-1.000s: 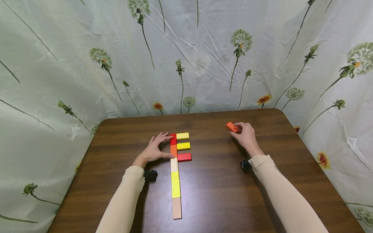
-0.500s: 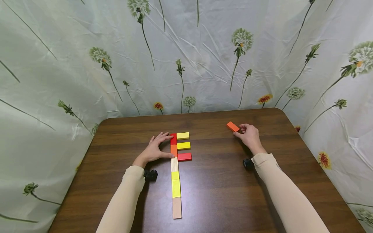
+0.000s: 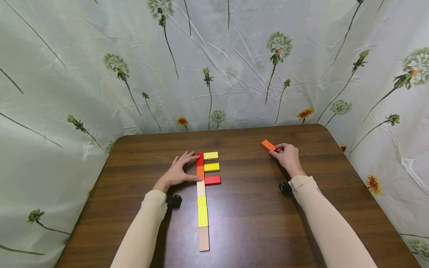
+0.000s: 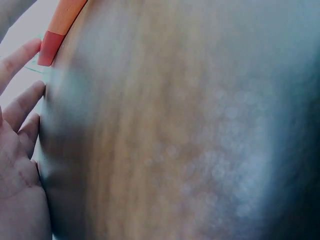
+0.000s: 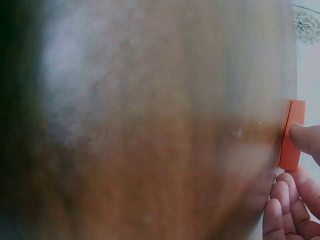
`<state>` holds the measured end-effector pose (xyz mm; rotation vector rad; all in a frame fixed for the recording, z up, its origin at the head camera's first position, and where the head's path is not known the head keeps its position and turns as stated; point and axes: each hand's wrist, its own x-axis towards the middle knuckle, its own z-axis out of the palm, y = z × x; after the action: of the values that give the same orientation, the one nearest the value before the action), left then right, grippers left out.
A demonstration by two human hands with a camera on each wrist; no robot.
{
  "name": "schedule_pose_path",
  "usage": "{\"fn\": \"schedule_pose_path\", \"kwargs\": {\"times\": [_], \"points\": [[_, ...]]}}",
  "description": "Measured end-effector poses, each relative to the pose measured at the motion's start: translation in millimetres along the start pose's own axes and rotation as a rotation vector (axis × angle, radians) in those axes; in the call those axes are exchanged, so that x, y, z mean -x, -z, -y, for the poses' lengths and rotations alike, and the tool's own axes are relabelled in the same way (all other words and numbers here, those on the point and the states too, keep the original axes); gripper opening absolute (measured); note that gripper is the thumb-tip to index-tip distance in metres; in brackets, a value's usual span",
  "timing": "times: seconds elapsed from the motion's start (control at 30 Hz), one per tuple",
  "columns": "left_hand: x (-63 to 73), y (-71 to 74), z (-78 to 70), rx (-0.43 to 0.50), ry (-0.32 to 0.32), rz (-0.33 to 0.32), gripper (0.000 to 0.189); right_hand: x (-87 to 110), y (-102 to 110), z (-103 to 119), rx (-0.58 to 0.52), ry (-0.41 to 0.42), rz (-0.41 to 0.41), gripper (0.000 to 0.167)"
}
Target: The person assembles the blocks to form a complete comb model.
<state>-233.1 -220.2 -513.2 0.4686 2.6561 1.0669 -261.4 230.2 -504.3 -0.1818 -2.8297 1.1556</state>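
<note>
My left hand [image 3: 177, 172] is spread beside a column of wooden blocks. One fingertip touches the red block [image 3: 200, 160] at its far end, and the thumb lies at the near end of the orange block [image 3: 200, 172] below it. The left wrist view shows a finger against the red block [image 4: 51, 49]. Farther right, my right hand [image 3: 288, 158] pinches the near end of a separate orange block [image 3: 268, 145] between thumb and index finger. In the right wrist view, the thumb overlaps this orange block [image 5: 299, 112] and the other fingers curl below it.
The column continues toward me with a pale ridged block [image 3: 201, 189], yellow blocks [image 3: 203, 216] and a plain wood block [image 3: 203, 239]. Pale yellow [image 3: 210, 156], yellow [image 3: 212, 167] and red [image 3: 212, 180] blocks branch rightward. A floral curtain [image 3: 241, 96] hangs behind the table [image 3: 248, 223].
My right hand has shifted slightly right and back along the separate orange block, uncovering most of its top. The left hand and the block column have stayed in place.
</note>
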Motion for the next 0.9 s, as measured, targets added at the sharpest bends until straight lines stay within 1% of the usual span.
{"fn": "schedule_pose_path", "kwargs": {"times": [0.23,0.57,0.9], "points": [[-0.4,-0.5,1.1,0.003,0.009,0.004,0.091,1.5,2,-2,-0.015,0.014,-0.011,0.038],[0.4,0.2,1.9,-0.011,0.019,0.015,0.093,4.5,6,0,-0.004,0.080,0.006,0.037],[1.0,0.3,-1.2,-0.016,-0.004,0.003,0.095,15.1,6,10,-0.021,0.158,0.038,0.036]]}}
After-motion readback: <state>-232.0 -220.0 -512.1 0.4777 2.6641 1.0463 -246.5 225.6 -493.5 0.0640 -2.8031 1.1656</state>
